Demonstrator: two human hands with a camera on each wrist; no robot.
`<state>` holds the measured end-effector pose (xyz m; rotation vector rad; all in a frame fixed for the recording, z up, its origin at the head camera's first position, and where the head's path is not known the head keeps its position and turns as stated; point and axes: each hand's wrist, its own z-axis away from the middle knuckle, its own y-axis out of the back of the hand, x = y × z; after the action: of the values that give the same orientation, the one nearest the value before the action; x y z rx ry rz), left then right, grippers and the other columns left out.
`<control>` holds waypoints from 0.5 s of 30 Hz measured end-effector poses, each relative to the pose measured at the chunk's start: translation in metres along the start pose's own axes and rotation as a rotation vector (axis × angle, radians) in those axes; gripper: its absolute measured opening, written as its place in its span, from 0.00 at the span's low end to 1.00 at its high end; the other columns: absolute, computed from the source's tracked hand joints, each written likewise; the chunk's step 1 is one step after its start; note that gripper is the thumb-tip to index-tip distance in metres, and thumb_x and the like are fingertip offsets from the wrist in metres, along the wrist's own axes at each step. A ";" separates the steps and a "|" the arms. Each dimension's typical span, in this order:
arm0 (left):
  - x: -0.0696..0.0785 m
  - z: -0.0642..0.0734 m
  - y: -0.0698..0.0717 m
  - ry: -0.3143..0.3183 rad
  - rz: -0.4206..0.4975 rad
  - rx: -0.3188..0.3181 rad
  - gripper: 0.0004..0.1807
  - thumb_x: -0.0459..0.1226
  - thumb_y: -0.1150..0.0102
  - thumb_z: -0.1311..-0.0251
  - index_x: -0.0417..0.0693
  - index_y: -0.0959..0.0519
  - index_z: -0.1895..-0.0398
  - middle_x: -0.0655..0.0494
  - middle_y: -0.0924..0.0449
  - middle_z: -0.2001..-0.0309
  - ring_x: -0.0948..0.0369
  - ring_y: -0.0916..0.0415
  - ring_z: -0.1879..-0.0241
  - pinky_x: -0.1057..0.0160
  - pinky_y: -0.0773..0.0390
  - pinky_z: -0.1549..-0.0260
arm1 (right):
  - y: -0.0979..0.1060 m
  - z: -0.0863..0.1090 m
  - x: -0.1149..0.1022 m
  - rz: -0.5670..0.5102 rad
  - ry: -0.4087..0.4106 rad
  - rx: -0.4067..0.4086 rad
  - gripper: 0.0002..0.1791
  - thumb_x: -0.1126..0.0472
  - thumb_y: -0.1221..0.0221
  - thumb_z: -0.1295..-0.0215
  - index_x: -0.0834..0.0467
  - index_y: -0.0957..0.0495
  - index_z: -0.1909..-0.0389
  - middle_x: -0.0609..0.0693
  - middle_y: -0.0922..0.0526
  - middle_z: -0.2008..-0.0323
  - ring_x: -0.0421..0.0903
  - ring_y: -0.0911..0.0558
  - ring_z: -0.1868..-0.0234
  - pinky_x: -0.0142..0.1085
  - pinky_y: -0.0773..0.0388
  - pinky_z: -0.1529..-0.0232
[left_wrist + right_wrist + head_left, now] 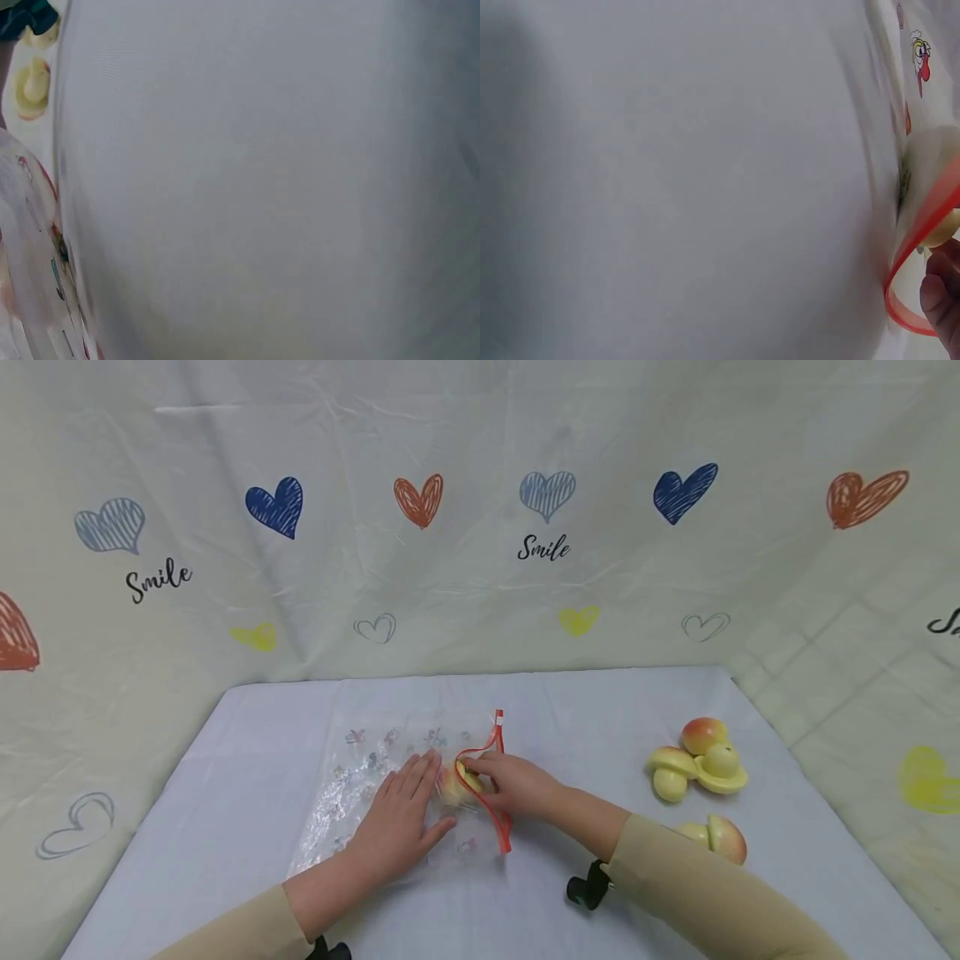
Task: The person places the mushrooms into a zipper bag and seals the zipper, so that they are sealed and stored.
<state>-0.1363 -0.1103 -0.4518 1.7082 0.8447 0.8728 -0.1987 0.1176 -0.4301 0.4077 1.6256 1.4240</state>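
A clear zip bag (pixel 352 802) with small printed figures and a red zip edge lies on the table. My left hand (pixel 401 818) rests on its upper face, fingers extended. At the bag's mouth, which gapes, my right hand (pixel 517 783) reaches in with curled fingers and pinches a yellow-and-red toy mushroom (pixel 467 783). The right wrist view catches the thumb and fingertips against that toy mushroom (pixel 941 231), inside the red edge (pixel 922 232). The left wrist view shows part of the bag (pixel 34 255), but the left fingers are not visible there.
Several similar toy mushrooms (pixel 705 735) lie clustered on the table's right side. Another toy mushroom (pixel 726 839) sits nearer, partly hidden by the right sleeve. A white cloth covers the table (pixel 577 710), and a heart-printed curtain (pixel 480 568) hangs behind it.
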 end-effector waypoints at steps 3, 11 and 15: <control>0.001 -0.001 0.000 0.001 0.002 0.000 0.48 0.60 0.45 0.35 0.43 0.48 0.22 0.51 0.49 0.22 0.50 0.50 0.25 0.43 0.42 0.32 | -0.004 -0.004 0.000 0.027 0.027 -0.003 0.29 0.60 0.34 0.37 0.51 0.25 0.33 0.47 0.20 0.48 0.39 0.26 0.67 0.30 0.25 0.66; 0.005 -0.002 -0.001 0.008 -0.010 -0.046 0.48 0.61 0.47 0.34 0.43 0.49 0.21 0.51 0.52 0.21 0.48 0.53 0.24 0.41 0.44 0.31 | -0.005 -0.007 -0.004 0.048 -0.012 -0.007 0.17 0.59 0.34 0.35 0.48 0.19 0.45 0.43 0.17 0.56 0.39 0.23 0.63 0.33 0.21 0.57; 0.006 -0.002 -0.002 0.013 -0.022 -0.053 0.49 0.61 0.46 0.35 0.44 0.49 0.21 0.52 0.52 0.21 0.49 0.53 0.24 0.41 0.44 0.32 | -0.005 -0.009 -0.005 0.002 -0.009 -0.007 0.12 0.62 0.36 0.35 0.49 0.18 0.51 0.41 0.17 0.62 0.38 0.24 0.68 0.32 0.23 0.62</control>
<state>-0.1351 -0.1041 -0.4524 1.6464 0.8405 0.8847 -0.2017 0.1067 -0.4338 0.4115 1.6130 1.4271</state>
